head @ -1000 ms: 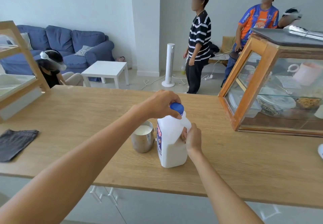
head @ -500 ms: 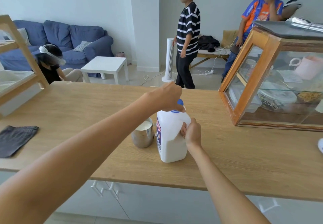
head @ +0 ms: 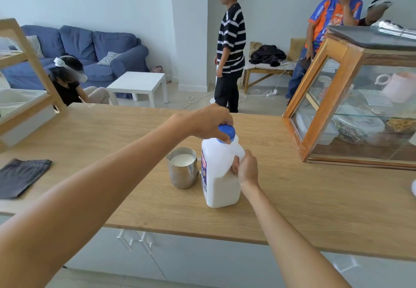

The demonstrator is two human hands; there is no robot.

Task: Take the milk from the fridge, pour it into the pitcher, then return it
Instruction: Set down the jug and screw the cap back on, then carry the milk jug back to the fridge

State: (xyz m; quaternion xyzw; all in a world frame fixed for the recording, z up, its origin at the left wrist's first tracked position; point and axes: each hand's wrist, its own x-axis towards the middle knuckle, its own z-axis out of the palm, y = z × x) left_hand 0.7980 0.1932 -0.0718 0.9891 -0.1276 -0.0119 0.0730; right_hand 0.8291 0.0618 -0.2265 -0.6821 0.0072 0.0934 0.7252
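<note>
My right hand (head: 246,168) grips the heavy, smooth milk jug (head: 219,175) by its handle while my left hand (head: 208,121) pinches the blue cap (head: 227,132).

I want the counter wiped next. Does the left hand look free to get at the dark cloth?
Probably not yet: the left hand is gripping the blue cap on the milk jug. Bare counter lies before the dark cloth.

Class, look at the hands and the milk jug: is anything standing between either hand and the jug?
Nothing visible. The left hand is on the blue cap, and the right hand grips the milk jug at its handle. The steel pitcher stands beside it.
</note>
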